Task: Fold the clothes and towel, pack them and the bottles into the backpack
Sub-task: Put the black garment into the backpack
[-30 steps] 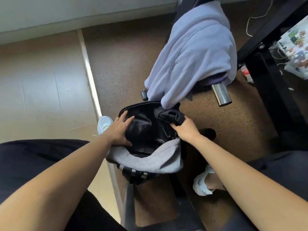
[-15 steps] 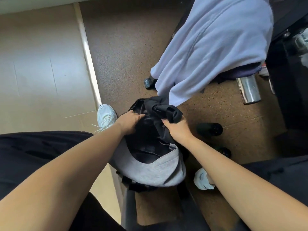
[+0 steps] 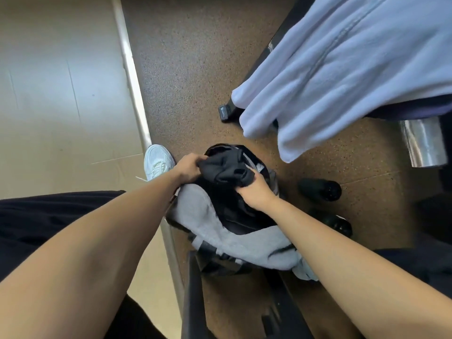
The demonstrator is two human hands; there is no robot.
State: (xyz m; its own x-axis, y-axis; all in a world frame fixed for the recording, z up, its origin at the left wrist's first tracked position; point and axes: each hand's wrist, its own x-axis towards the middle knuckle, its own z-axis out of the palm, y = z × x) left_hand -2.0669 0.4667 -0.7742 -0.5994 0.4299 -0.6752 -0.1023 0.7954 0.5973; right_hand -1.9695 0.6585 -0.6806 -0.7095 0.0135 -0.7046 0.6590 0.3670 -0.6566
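My left hand [image 3: 187, 167] and right hand [image 3: 254, 192] both hold a bunched black garment [image 3: 223, 168] just over the open mouth of the backpack [image 3: 200, 216], which stands on the brown speckled floor [image 3: 190, 69] betw. my legs. L fingers are curled round the left end of the cloth. R hand grips the right end, and its fingertips are buried in the fabric, so I cannot tell exactly how they lie. The garment touches the far rim of the bag, and its lower part seems already inside. The backpack is grey outside, black inside.

To the right of the bag, near my R forearm, two black bottles lie on the floor: one [image 3: 320, 189] farther, one [image 3: 340, 225] closer to me. A pale lavender fleece cloth [image 3: 342, 69] hangs over a black bench at top right, w/ a shiny metal cylinder [image 3: 423, 143] below its edge. My white sneaker [image 3: 156, 159] is beside the L hand, next to a metal floor strip [image 3: 129, 69].
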